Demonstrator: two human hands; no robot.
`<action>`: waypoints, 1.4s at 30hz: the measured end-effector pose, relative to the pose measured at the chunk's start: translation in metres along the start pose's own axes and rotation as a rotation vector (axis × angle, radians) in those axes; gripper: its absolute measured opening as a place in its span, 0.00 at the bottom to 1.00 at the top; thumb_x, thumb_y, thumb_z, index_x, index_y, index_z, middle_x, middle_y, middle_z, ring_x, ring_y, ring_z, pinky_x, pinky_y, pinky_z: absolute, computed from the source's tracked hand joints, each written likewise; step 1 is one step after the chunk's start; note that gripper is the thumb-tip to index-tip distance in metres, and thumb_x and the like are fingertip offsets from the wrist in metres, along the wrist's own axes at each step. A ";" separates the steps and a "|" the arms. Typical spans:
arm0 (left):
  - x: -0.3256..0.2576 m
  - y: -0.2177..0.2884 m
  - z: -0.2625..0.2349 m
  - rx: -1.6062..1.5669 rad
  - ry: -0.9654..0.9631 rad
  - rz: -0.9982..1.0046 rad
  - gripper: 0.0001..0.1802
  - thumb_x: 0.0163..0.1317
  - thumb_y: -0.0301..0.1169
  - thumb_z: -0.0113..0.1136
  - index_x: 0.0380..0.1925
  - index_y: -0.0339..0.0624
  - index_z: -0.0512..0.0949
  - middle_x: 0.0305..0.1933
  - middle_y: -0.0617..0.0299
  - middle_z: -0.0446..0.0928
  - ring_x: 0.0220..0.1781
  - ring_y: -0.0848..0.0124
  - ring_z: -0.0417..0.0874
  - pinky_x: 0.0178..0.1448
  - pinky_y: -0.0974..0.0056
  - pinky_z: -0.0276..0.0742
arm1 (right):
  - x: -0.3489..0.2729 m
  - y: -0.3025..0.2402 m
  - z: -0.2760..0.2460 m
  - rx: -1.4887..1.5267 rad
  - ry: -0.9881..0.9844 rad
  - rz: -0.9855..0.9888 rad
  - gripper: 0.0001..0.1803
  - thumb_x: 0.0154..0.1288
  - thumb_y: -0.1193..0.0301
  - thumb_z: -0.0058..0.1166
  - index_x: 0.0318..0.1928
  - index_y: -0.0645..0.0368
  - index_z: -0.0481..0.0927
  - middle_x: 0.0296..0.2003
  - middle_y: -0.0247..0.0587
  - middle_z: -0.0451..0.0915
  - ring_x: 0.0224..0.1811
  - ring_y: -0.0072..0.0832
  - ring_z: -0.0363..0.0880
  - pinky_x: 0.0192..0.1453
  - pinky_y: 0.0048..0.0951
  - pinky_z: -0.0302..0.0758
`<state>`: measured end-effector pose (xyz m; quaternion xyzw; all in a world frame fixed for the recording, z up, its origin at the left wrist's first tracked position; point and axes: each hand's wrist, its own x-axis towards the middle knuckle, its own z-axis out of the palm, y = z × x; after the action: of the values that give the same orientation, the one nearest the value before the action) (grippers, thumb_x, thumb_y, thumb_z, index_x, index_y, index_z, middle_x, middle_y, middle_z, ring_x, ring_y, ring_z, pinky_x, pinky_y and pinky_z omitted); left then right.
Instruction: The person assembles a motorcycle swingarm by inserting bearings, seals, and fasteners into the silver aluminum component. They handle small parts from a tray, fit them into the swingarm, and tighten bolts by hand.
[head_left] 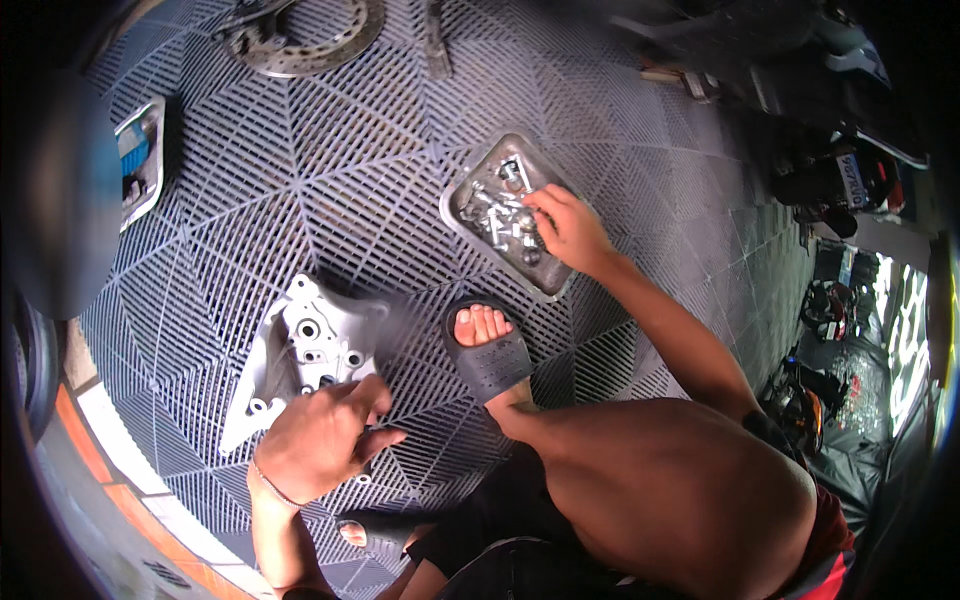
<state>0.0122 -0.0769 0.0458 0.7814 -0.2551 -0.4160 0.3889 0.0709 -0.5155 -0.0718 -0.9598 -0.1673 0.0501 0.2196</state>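
My left hand [322, 435] rests on the near edge of a silver cast-metal bracket [300, 350] that lies on the grey grid floor; its fingers curl over the part's lower corner. My right hand [568, 228] reaches into a shallow metal tray [470, 175] holding several bolts and small fittings [500, 205]. The fingertips are down among the bolts, and whether they pinch one is hidden. My foot in a black slide sandal [490, 355] stands between the bracket and the tray.
A brake disc [300, 35] lies at the top left of the grid floor [350, 180]. A small box [140, 155] sits at the left. Motorbike parts and dark clutter [840, 180] line the right side. An orange-striped kerb [110, 470] runs along the lower left.
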 end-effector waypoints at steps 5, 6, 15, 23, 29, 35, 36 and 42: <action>0.023 0.039 -0.020 0.060 0.641 0.471 0.19 0.59 0.36 0.80 0.45 0.42 0.81 0.43 0.57 0.86 0.38 0.61 0.91 0.41 0.60 0.85 | 0.002 -0.009 0.022 0.082 -0.104 0.011 0.18 0.66 0.81 0.56 0.56 0.61 0.82 0.49 0.49 0.83 0.45 0.43 0.84 0.54 0.38 0.81; 0.031 0.051 -0.012 -0.023 0.710 0.537 0.18 0.59 0.36 0.79 0.44 0.42 0.81 0.43 0.57 0.86 0.38 0.61 0.90 0.40 0.59 0.85 | -0.005 0.009 0.026 0.014 -0.079 -0.129 0.19 0.68 0.80 0.57 0.58 0.62 0.82 0.49 0.49 0.83 0.47 0.42 0.85 0.55 0.37 0.81; 0.021 0.166 0.063 -0.862 0.773 0.776 0.10 0.57 0.35 0.71 0.35 0.42 0.84 0.36 0.59 0.83 0.34 0.62 0.88 0.35 0.56 0.84 | 0.006 -0.025 -0.008 0.028 -0.179 0.001 0.16 0.73 0.81 0.55 0.58 0.66 0.81 0.47 0.49 0.80 0.45 0.43 0.83 0.52 0.36 0.78; 0.039 0.087 0.071 -0.056 0.641 0.793 0.12 0.63 0.37 0.63 0.46 0.55 0.83 0.52 0.60 0.83 0.40 0.66 0.86 0.39 0.59 0.83 | 0.033 -0.014 -0.001 -0.027 -0.057 -0.011 0.13 0.70 0.78 0.60 0.53 0.60 0.83 0.44 0.44 0.82 0.48 0.41 0.83 0.53 0.39 0.79; 0.044 0.057 0.047 0.226 0.569 0.586 0.13 0.62 0.35 0.62 0.47 0.51 0.82 0.48 0.61 0.82 0.35 0.68 0.85 0.37 0.65 0.84 | 0.072 -0.011 0.025 -0.451 -0.014 -0.263 0.11 0.64 0.73 0.64 0.47 0.57 0.86 0.41 0.35 0.78 0.49 0.36 0.78 0.54 0.40 0.74; 0.051 0.042 0.033 0.171 0.557 0.504 0.15 0.60 0.38 0.76 0.38 0.43 0.81 0.44 0.58 0.79 0.34 0.61 0.86 0.33 0.58 0.84 | 0.072 0.001 0.025 -0.393 0.043 -0.268 0.06 0.66 0.74 0.66 0.43 0.58 0.85 0.42 0.35 0.80 0.49 0.35 0.80 0.52 0.35 0.74; 0.051 0.041 0.030 0.159 0.572 0.485 0.16 0.60 0.37 0.76 0.38 0.42 0.80 0.45 0.58 0.80 0.34 0.60 0.87 0.33 0.58 0.85 | 0.069 0.004 0.020 -0.238 0.111 -0.216 0.06 0.67 0.74 0.65 0.43 0.59 0.85 0.44 0.37 0.82 0.50 0.35 0.81 0.52 0.35 0.75; 0.049 0.020 0.024 0.115 0.579 0.404 0.21 0.62 0.34 0.76 0.47 0.39 0.75 0.48 0.56 0.85 0.36 0.56 0.90 0.34 0.57 0.86 | 0.040 0.013 -0.017 1.250 0.224 0.652 0.07 0.75 0.76 0.51 0.50 0.58 0.78 0.51 0.47 0.87 0.50 0.34 0.87 0.52 0.36 0.80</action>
<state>0.0164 -0.1334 0.0317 0.8212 -0.3066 -0.0771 0.4750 0.1158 -0.5199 -0.0630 -0.6547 0.2117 0.1009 0.7186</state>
